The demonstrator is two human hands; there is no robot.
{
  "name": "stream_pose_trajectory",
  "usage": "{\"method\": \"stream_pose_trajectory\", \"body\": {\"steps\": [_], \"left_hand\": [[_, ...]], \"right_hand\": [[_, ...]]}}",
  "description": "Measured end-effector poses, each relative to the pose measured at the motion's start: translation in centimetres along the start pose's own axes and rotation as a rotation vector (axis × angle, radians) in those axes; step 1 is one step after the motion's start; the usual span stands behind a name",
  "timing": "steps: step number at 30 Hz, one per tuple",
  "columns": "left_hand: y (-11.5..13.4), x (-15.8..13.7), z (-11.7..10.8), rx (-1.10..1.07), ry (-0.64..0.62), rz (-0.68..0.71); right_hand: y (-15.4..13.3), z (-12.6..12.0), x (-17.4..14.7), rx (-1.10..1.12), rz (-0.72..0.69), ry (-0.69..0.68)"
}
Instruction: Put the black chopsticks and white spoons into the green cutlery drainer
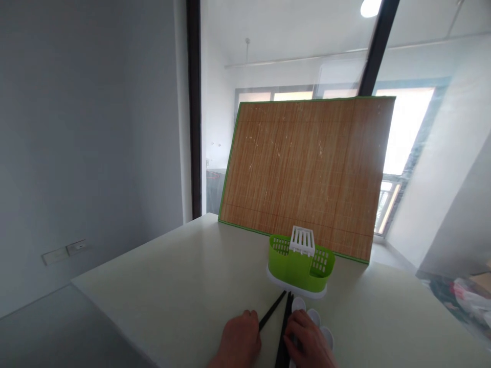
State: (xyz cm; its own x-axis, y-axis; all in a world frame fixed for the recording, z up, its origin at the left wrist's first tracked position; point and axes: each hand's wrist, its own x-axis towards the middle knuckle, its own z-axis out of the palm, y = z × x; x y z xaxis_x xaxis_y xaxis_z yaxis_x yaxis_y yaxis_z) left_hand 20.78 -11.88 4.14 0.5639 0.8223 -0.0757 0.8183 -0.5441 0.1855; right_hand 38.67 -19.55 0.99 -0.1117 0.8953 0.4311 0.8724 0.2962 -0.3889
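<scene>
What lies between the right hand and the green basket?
In the head view, a round white spoon-like bowl lies between the right hand and the green basket, with the far ends of black sticks just left of it.

Single black stick (272, 311): thin, straight, slanted at bottom centre, top leaning right, lower end covered. Bunch of black sticks (283, 335) just right of it, lying side by side, near-vertical, running to bottom edge. White spoons (327, 338): three round bowls visible, diagonal row, right of bunch, handles mostly hidden.
</scene>
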Motion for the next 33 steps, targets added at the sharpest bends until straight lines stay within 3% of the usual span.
{"method": "stream_pose_trajectory", "body": {"steps": [5,8,12,17,23,28,33], "left_hand": [[-1.8,-0.3,-1.0,-0.098,0.083,-0.013],[-2.2,-0.6,-1.6,-0.267,0.135,0.064],[-0.9,-0.9,-1.4,-0.464,0.198,0.198],[1.2,-0.5,0.5,-0.630,0.251,0.424],[1.6,-0.1,0.4,-0.743,0.117,0.518],[1.7,-0.2,-0.4,-0.896,-0.060,0.497],[1.4,-0.4,-0.2,-0.961,-0.083,0.497]], "right_hand": [[0.2,0.0,0.1,-0.069,-0.062,0.034],[0.2,0.0,0.2,-0.111,-0.094,0.068],[0.2,0.3,0.2,-0.090,-0.100,0.158],[0.3,1.3,-0.2,0.077,-0.069,0.229],[0.0,1.4,-0.6,0.192,-0.013,0.289],[-0.7,1.0,-0.4,0.195,0.001,0.320],[-1.8,0.6,-0.1,0.221,0.017,0.391]]}}
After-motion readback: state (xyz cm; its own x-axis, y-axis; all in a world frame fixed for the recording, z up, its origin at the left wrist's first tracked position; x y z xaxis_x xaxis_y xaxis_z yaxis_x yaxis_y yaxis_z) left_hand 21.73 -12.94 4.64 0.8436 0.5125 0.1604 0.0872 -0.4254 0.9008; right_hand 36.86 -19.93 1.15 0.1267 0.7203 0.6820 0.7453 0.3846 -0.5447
